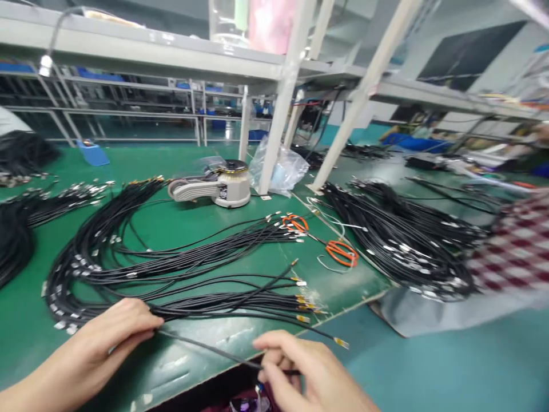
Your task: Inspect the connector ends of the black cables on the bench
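Observation:
A thin black cable (206,346) runs between my two hands above the table's front edge. My left hand (114,332) pinches it at the left, beside a curved bundle of black cables (193,257) with white tags and connector ends. My right hand (306,369) holds the cable between thumb and fingers, just past the edge. The cable's right end is partly hidden by that hand. Close by on the bundle's near side, several cable ends (302,303) carry yellowish connectors and point right.
A grey tape dispenser (231,189) stands behind the bundle on the green table (257,200). Orange loops (342,253) lie to its right. More black cables (398,246) hang over the right edge near a person's checked sleeve (514,246). White posts (278,97) support a shelf overhead.

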A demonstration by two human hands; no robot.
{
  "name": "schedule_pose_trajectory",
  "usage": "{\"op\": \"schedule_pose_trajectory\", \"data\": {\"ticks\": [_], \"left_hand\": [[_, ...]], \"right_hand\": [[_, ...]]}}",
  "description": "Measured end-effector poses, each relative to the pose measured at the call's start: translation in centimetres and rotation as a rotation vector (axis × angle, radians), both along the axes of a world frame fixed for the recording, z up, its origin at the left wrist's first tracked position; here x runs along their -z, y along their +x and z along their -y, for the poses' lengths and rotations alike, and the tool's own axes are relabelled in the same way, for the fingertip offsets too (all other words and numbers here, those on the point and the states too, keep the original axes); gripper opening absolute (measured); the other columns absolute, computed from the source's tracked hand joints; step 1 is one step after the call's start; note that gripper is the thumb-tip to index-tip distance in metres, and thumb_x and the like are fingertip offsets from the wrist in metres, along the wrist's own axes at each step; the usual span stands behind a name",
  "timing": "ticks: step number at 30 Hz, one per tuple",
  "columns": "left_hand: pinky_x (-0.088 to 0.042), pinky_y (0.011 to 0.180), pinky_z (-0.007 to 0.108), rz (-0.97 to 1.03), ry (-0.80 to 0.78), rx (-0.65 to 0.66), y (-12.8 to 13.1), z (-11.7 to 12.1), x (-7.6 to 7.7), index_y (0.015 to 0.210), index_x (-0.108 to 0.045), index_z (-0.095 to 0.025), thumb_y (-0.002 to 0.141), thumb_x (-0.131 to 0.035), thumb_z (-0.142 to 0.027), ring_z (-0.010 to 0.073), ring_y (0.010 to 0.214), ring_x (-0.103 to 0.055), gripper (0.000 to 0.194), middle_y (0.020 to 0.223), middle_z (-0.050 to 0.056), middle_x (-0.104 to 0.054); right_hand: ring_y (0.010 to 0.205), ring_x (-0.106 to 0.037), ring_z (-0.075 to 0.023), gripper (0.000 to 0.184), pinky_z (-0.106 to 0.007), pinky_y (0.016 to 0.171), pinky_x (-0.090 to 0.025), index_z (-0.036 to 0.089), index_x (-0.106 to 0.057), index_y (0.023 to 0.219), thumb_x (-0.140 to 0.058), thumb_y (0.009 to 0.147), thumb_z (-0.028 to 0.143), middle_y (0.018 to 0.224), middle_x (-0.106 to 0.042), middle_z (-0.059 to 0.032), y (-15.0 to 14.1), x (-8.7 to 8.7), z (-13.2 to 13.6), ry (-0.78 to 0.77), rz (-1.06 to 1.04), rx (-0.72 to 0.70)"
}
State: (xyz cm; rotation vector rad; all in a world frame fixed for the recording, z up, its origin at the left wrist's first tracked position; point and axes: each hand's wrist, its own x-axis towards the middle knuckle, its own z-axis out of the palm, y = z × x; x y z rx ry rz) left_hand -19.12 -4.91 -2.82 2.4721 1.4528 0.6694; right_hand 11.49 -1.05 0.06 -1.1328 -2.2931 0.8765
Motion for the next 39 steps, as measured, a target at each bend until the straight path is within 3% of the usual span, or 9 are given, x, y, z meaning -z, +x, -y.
{"op": "schedule_pose_trajectory", "data": {"ticks": [4,9,12,14,17,22,30,35,39], "left_hand": [[-0.048,0.070,0.023,-0.007,-0.055,0.104,1.2,-0.3,0.5,0.105,-0.052,-0.030,0.084,-0.043,-0.016,0.0168,0.083,-0.058,0.027,0.091,0.001,-0.062],[-0.047,0.069,0.022,-0.027,-0.140,0.109,2.2,-0.4,0.4,0.102,-0.051,-0.028,0.086,-0.043,-0.017,0.0149,0.080,-0.056,0.021,0.089,0.001,-0.060],[-0.046,0.067,0.021,-0.026,-0.170,0.125,2.1,-0.3,0.2,0.100,-0.051,-0.026,0.086,-0.042,-0.016,0.0142,0.079,-0.055,0.019,0.086,0.001,-0.059],[-0.045,0.068,0.022,-0.005,-0.183,0.110,2.1,0.0,0.1,0.099,-0.051,-0.025,0.087,-0.039,-0.015,0.0140,0.080,-0.054,0.019,0.086,0.001,-0.059],[-0.043,0.072,0.024,0.009,-0.184,0.058,2.0,0.4,-0.1,0.102,-0.050,-0.024,0.088,-0.040,-0.014,0.0141,0.083,-0.053,0.020,0.089,0.002,-0.059],[-0.041,0.071,0.028,-0.013,-0.125,0.017,2.2,0.5,-1.0,0.095,-0.054,-0.020,0.089,-0.042,-0.018,0.0147,0.078,-0.052,0.014,0.082,0.003,-0.061],[-0.037,0.066,0.028,-0.138,-0.134,0.122,5.9,0.1,-3.4,0.086,-0.055,-0.016,0.089,-0.038,-0.018,0.0148,0.069,-0.048,0.017,0.073,0.004,-0.056],[-0.036,0.065,0.028,-0.110,-0.155,0.084,6.4,0.3,-3.6,0.086,-0.052,-0.017,0.090,-0.035,-0.020,0.0146,0.069,-0.046,0.017,0.074,0.002,-0.055],[-0.036,0.066,0.027,-0.051,-0.132,0.033,6.8,0.1,-3.5,0.088,-0.051,-0.019,0.090,-0.036,-0.020,0.0142,0.072,-0.047,0.015,0.077,0.002,-0.055]], "right_hand": [[0.059,-0.060,-0.0076,0.021,-0.016,0.059,-0.043,0.023,-0.063,0.078,-0.046,0.081,0.012,0.063,-0.066,0.0066,-1.1,0.9,-0.2,0.034,0.020,-0.089],[0.063,-0.060,-0.0087,0.017,-0.016,0.060,-0.041,0.024,-0.064,0.092,-0.057,0.078,0.019,0.068,-0.066,0.0062,-0.7,0.5,-0.2,0.044,0.008,-0.018],[0.056,-0.056,-0.0082,0.009,-0.017,0.054,-0.037,0.023,-0.065,0.077,-0.062,0.073,0.015,0.061,-0.064,0.0076,-1.2,0.5,-0.1,0.018,0.121,-0.169],[0.054,-0.055,-0.0074,0.016,-0.016,0.053,-0.036,0.021,-0.062,0.065,-0.057,0.076,0.010,0.058,-0.062,0.0079,-2.4,0.8,0.0,-0.033,0.129,-0.246],[0.053,-0.056,-0.0073,0.029,-0.016,0.054,-0.037,0.018,-0.057,0.060,-0.044,0.084,0.010,0.054,-0.060,0.0061,-4.4,1.3,0.1,-0.112,0.057,-0.184],[0.058,-0.056,-0.0102,0.029,-0.018,0.054,-0.036,0.019,-0.057,0.067,-0.038,0.088,0.016,0.061,-0.060,0.0032,-5.1,1.5,0.0,-0.031,0.036,-0.173],[0.049,-0.048,-0.0091,0.028,-0.021,0.047,-0.028,0.018,-0.048,0.059,-0.040,0.086,0.020,0.057,-0.057,0.0039,-5.7,0.3,0.0,0.089,0.286,-0.296],[0.056,-0.055,-0.0102,0.011,-0.020,0.052,-0.035,0.023,-0.057,0.081,-0.047,0.084,0.022,0.063,-0.062,0.0058,-2.7,-0.4,-0.9,0.015,0.252,-0.294],[0.073,-0.061,-0.0101,0.018,-0.018,0.065,-0.042,0.029,-0.060,0.093,-0.046,0.086,0.021,0.080,-0.066,0.0061,1.6,-0.8,-1.0,0.055,0.156,-0.173]]}}
